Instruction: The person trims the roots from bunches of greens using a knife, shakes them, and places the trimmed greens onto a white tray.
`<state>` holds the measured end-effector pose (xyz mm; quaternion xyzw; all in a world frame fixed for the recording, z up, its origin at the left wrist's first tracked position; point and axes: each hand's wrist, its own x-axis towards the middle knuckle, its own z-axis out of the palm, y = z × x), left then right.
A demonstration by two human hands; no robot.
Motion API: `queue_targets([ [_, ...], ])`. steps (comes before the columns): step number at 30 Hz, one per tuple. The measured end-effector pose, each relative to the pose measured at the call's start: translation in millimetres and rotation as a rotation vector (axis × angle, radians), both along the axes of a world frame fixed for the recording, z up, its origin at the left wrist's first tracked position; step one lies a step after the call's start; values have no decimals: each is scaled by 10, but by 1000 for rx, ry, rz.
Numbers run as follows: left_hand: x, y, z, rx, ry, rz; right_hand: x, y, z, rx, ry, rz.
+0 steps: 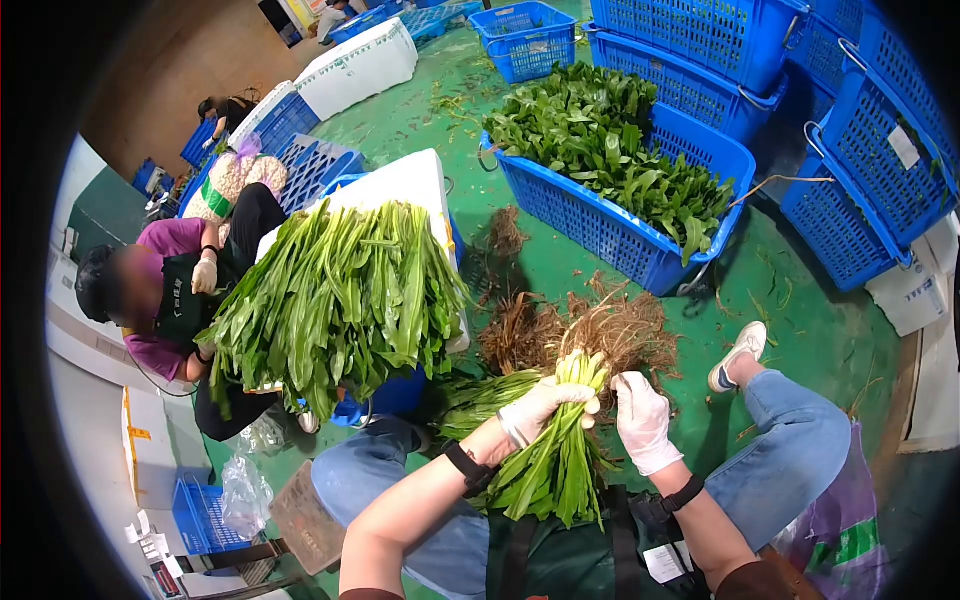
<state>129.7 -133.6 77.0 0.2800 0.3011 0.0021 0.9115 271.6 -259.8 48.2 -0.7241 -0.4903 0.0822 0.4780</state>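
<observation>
My left hand (540,405), in a white glove, grips a bunch of green leafy vegetables (555,450) just below its tangled brown roots (625,335). The leaves hang down over my lap. Beside the bunch, my right hand (642,420), also gloved in white, hovers with fingers loosely curled, close to the stems near the roots; it seems to hold nothing. More greens (480,395) lie on the floor under the bunch.
A large pile of trimmed greens (340,295) rests on a white box (405,180) at left. A seated person in purple (165,290) works beside it. A blue crate (610,225) full of leafy greens stands ahead, with stacked blue crates (720,40) behind. Cut roots (520,330) litter the green floor.
</observation>
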Motion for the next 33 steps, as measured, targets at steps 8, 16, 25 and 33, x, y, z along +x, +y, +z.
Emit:
queue_targets([
  [8,-23,193,422,228,-72,19,137,-199,-801,-301,248,-130],
  [16,14,44,64,764,302,-107,92,-95,193,-29,-237,75],
  [25,47,-37,29,673,205,-141,130,-68,13,-25,-241,64],
  [33,-6,138,175,781,125,-118,391,-345,-985,-828,-165,44],
])
